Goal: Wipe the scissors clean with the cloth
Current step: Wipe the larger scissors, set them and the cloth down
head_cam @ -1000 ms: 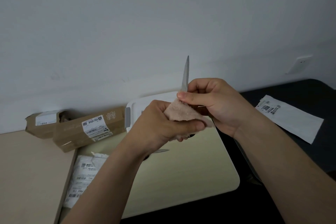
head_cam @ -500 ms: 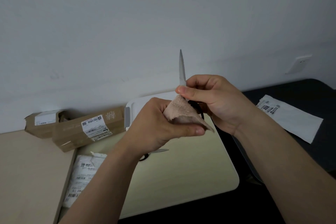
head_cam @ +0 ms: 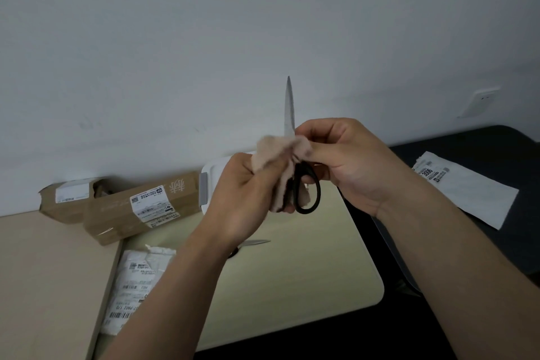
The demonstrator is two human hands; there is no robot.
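A pair of scissors (head_cam: 289,108) with a black handle stands upright in the air, its silver blade pointing up in front of the wall. A crumpled beige cloth (head_cam: 271,149) is bunched round the base of the blade. My left hand (head_cam: 242,196) grips the lower part of the cloth. My right hand (head_cam: 350,164) pinches the scissors at the top of the handle, with its thumb on the cloth. One black handle loop hangs free between my hands.
A second pair of scissors (head_cam: 257,242) lies on the cream table (head_cam: 306,286), partly under my left forearm. Cardboard boxes (head_cam: 140,207) and a white mail bag (head_cam: 131,286) lie at the left. Another white bag (head_cam: 467,187) lies on the dark surface at the right.
The scissors have risen and turned upright. The black handle loop now shows below my hands. The cloth has moved up to the base of the blade.
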